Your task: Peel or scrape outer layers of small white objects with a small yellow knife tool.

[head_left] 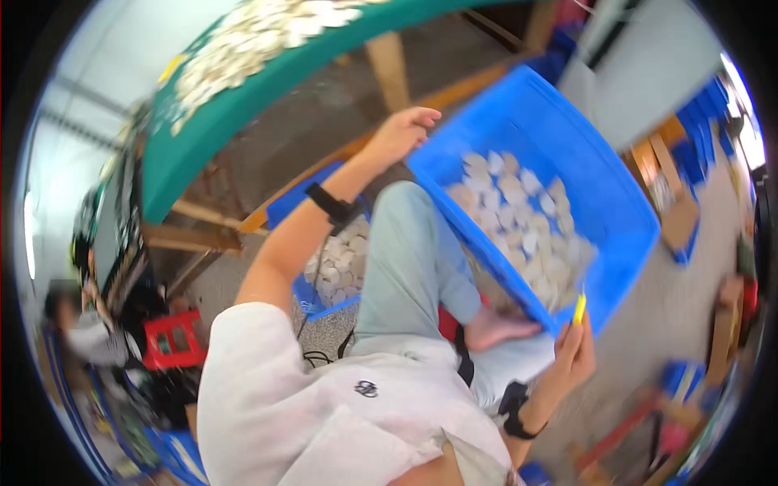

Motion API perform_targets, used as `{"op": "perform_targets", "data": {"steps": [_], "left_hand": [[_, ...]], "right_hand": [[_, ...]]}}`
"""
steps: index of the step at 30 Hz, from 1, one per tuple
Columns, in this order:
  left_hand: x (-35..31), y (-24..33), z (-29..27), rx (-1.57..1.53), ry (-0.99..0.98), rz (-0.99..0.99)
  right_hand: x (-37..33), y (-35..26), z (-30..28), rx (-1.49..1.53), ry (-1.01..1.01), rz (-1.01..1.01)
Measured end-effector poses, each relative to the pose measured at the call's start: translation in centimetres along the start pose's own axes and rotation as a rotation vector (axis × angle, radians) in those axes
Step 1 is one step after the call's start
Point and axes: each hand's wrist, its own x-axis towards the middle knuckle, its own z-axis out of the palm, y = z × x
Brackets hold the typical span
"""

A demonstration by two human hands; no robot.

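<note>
My left hand (403, 134) is beside the upper left corner of a large blue tub (559, 109), fingers loosely bent and a little apart, with nothing visible in them. My right hand (574, 356) is closed on a slim yellow-handled tool (579, 309) whose thin, pale tip points up at the tub's near right edge; the exact kind is too blurred to tell. Many flat, rounded off-white pieces (519, 211) lie in the tilted tub. Below my left forearm, a smaller blue crate (308, 300) holds similar pieces (342, 263).
A green-covered table (174, 166) at the upper left carries a heap of off-white pieces (243, 49). My bent knee (405, 219) rises between the two blue containers. A red plastic stool (174, 338) and another person (93, 336) are at the left. Cardboard (677, 223) lies at the right.
</note>
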Motion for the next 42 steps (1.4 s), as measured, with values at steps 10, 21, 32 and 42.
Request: {"op": "perform_targets", "data": {"steps": [10, 21, 32, 42], "left_hand": [[6.9, 5.2, 21.5, 0.396, -0.424, 0.289], [9.2, -7.6, 36.7, 1.396, -0.869, -0.203], [6.8, -9.8, 38.2, 1.233, -0.421, -0.334], [11.1, -5.2, 37.4, 0.839, -0.962, -0.350]], "right_hand": [[0.5, 2.7, -4.7, 0.123, 0.228, 0.070], [0.7, 7.6, -11.4, 0.093, 0.382, 0.205], [2.1, 10.5, -13.6, 0.133, 0.412, 0.260], [1.3, 7.8, -12.7, 0.148, 0.445, 0.175]]}}
